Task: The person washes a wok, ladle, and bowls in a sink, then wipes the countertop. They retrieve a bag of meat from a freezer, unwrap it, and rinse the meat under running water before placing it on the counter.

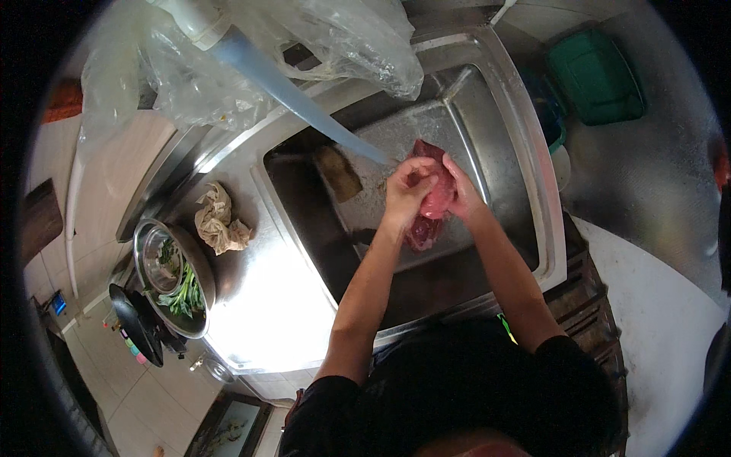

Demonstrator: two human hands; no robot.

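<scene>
A piece of raw red meat (440, 201) is held between both hands over the stainless-steel sink (551, 234). My left hand (406, 191) grips it from the left, thumb across its front. My right hand (465, 193) cups its right side, with part of the fingers hidden behind the meat. A darker end of meat shows above the hands, and another hangs below them. From the white tap fitting (197, 23), a blue-grey soft hose (297, 103) slopes down, its tip close to my left fingers. Whether water runs from it I cannot tell.
Clear plastic bags (354, 45) hang over the sink's back edge. A brown block (340, 174) lies inside the sink. Leftward on the drainboard are crumpled brown paper or cloth (220, 220) and a metal bowl (208, 280) with leafy greens (185, 291). A green plastic container (597, 77) stands right.
</scene>
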